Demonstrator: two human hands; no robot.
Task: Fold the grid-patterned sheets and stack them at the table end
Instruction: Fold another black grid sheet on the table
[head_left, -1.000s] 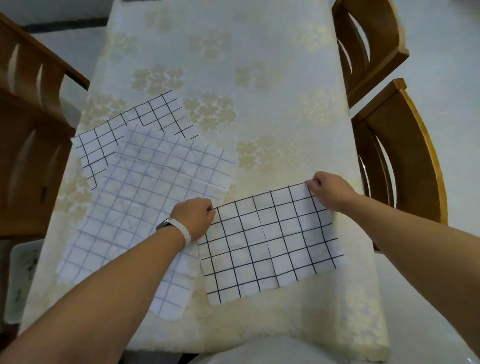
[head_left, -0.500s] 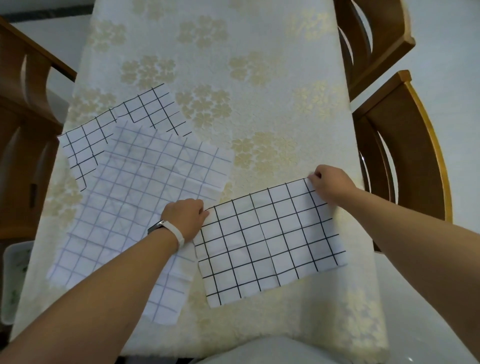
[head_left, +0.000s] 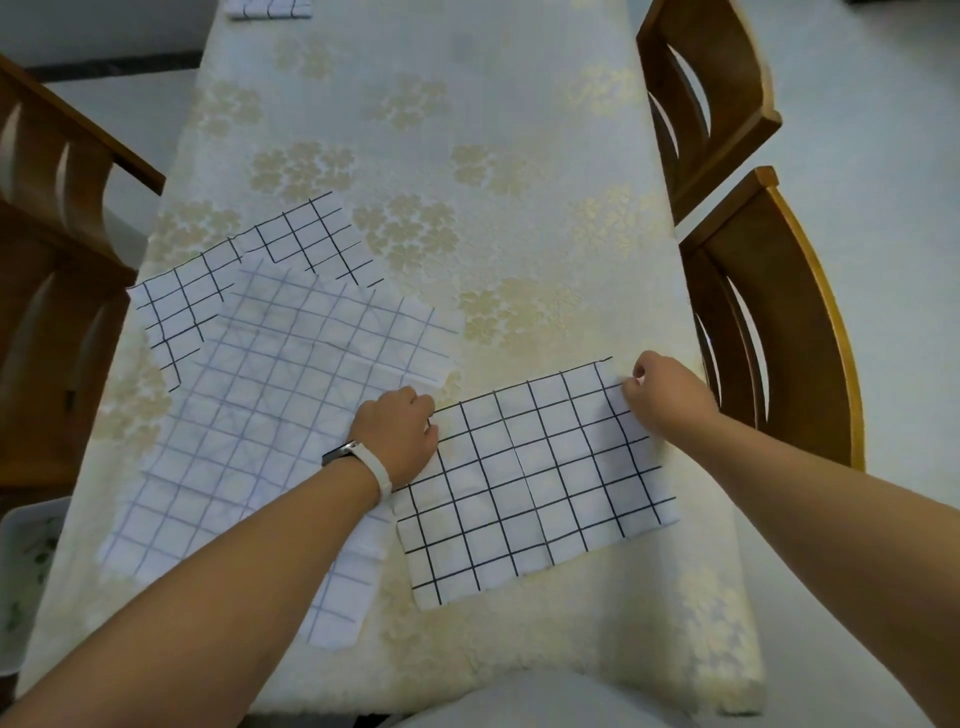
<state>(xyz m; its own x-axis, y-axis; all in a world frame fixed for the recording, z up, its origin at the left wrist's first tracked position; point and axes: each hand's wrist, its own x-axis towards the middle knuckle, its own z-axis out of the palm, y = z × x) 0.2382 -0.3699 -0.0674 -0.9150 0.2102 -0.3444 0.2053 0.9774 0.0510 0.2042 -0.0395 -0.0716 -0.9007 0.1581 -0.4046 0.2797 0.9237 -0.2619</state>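
Note:
A folded white sheet with a bold black grid (head_left: 540, 483) lies near the table's front right. My left hand (head_left: 400, 434) pinches its far left corner, my right hand (head_left: 665, 395) pinches its far right corner. To the left lies an open sheet with a faint blue grid (head_left: 270, 415), partly under my left forearm. Beneath it, further left, a black-grid sheet (head_left: 208, 291) sticks out. At the far end of the table a small folded grid sheet (head_left: 270, 8) shows at the top edge of the view.
The table carries a cream floral tablecloth (head_left: 467, 156). Two wooden chairs (head_left: 769, 322) stand close on the right, another wooden chair (head_left: 47, 208) on the left. A white tray (head_left: 26, 566) sits low at the left edge.
The view has tilted up, bringing the far-end folded sheet into sight. Both hands stay on the far corners of the black-grid sheet; my right fingers have closed tighter on the corner.

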